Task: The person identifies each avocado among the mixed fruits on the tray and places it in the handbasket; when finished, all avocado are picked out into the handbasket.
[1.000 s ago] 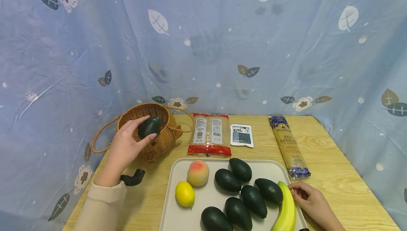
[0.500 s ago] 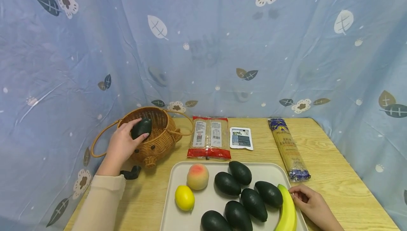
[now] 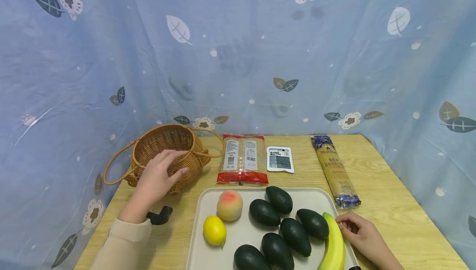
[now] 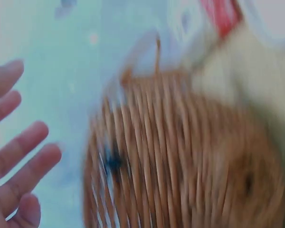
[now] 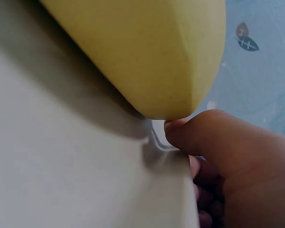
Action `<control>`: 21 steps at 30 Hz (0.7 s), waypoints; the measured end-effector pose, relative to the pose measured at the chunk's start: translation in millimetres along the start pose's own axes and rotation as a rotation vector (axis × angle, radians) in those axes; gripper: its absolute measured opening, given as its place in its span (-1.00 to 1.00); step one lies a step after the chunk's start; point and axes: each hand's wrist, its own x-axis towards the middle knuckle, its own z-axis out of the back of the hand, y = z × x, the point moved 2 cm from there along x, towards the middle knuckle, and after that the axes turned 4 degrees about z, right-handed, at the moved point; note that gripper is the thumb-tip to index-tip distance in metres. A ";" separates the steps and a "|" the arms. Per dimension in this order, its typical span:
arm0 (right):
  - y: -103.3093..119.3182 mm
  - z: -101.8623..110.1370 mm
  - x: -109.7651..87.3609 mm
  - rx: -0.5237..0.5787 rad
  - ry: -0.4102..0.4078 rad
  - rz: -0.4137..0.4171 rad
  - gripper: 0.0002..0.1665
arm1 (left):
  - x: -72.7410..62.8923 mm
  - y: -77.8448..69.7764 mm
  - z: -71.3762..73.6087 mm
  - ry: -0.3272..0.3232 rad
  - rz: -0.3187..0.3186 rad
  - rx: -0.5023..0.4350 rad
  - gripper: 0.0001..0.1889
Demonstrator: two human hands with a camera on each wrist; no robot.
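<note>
My left hand (image 3: 158, 177), its fingers straight and spread, hovers at the near side of a wicker basket (image 3: 189, 166) and holds nothing. Blurred in the left wrist view, the basket (image 4: 166, 156) stands to the right of these fingers. On a pale tray (image 3: 238, 235) lie several dark avocados (image 3: 264, 213), a peach (image 3: 229, 206), a lemon (image 3: 214, 230) and a banana (image 3: 335, 245). My right hand (image 3: 360, 233) grips the tray's right rim beside the banana. In the right wrist view, the thumb (image 5: 194, 133) lies on top of the rim, the fingers curled below.
Behind the tray lie a clear packet with red ends (image 3: 242, 160), a small white-edged pack (image 3: 280, 159) and a bag of spaghetti (image 3: 334, 171). A black curved object (image 3: 160, 215) sits near my left wrist. A blue curtain (image 3: 238, 55) surrounds the table.
My left hand carried an avocado over the basket and let it go; the hand is now without it and has come back toward the near side. The right hand stays at the tray.
</note>
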 end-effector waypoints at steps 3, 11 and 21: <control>1.7 -0.7 0.3 -0.003 -0.006 0.007 -0.74 | -10.5 -27.6 -11.7 0.041 -0.139 -0.080 -0.46; 6.0 1.2 1.4 -0.036 -0.012 -0.044 -0.75 | -45.7 -98.7 -54.5 0.414 -0.405 -0.186 -0.49; 7.4 -0.7 2.5 -0.049 -0.005 -0.049 -0.76 | -80.7 -120.0 -101.7 0.783 -0.541 -0.091 -0.36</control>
